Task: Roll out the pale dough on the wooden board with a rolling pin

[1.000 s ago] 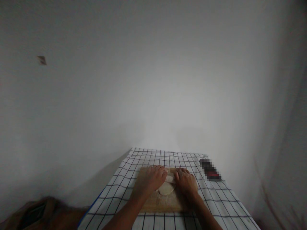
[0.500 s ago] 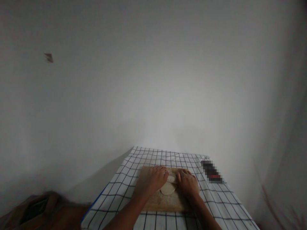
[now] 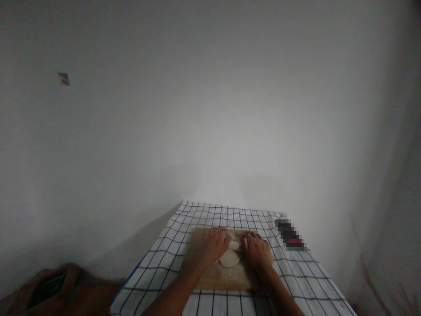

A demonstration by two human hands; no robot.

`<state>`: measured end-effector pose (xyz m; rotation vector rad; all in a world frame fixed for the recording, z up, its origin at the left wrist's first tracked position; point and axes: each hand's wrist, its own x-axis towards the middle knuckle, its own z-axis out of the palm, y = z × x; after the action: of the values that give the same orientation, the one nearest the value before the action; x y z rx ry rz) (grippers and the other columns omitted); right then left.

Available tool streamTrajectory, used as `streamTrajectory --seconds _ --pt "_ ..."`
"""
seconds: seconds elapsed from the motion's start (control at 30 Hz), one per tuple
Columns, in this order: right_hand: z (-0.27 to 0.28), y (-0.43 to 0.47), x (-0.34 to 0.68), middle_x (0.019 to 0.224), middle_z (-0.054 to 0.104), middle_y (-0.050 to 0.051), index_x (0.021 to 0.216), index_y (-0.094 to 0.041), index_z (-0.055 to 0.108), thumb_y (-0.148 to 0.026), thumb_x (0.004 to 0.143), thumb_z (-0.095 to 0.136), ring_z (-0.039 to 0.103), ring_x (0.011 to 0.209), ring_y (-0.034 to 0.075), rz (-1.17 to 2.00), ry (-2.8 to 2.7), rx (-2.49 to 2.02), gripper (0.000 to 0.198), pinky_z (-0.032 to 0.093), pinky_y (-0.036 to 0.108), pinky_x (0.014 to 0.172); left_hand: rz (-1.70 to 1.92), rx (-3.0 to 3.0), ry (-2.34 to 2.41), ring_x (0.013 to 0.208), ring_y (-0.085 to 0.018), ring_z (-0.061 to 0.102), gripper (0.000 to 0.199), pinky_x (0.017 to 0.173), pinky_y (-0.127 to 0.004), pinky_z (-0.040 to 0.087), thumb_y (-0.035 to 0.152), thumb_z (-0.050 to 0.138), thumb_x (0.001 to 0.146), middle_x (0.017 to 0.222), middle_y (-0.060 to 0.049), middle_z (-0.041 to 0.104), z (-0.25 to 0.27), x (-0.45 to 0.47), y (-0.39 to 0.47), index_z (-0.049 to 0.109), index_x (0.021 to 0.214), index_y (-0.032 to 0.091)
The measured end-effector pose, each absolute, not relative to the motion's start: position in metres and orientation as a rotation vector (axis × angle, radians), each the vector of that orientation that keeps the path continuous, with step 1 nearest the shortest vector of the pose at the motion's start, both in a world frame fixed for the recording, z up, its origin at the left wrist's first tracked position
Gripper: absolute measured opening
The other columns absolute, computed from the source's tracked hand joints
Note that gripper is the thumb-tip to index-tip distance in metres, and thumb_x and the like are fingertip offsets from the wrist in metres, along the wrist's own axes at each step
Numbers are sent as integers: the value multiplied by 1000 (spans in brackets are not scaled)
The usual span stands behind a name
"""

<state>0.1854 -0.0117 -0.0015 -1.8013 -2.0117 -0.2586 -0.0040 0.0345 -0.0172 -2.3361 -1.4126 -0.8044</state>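
Note:
A pale rolling pin [image 3: 234, 245] lies crosswise over a flat round of dough [image 3: 230, 259] on a floury wooden board [image 3: 223, 281]. My left hand [image 3: 217, 243] is closed over the pin's left end. Over its right end, my right hand [image 3: 255, 247] is closed too. Only the pin's middle shows between the hands; its ends are hidden under the fingers. The near part of the dough shows below the pin, and its far edge is hard to make out.
A white tablecloth with dark grid lines [image 3: 167, 267] covers the table under the board. On the right lies a dark, blurred-out object [image 3: 289, 235] with a red patch. A pale wall [image 3: 210, 109] rises behind the table. Brown furniture [image 3: 66, 285] stands low at the left.
Hands and rolling pin stay almost in the same place over the dough. The whole view has shifted very slightly.

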Motion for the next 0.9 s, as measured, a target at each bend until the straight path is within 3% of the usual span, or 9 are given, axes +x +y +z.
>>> streamTrajectory --seconds 0.9 --pt "2 -18 185 108 70 7 96 -23 67 -29 104 35 62 104 22 -284 -2000 -1788 33 41 32 85 -883 -2336 -1442 101 -23 64 24 97 -43 40 27 45 101 103 -5 75 -10 -1 19 69 99 23"
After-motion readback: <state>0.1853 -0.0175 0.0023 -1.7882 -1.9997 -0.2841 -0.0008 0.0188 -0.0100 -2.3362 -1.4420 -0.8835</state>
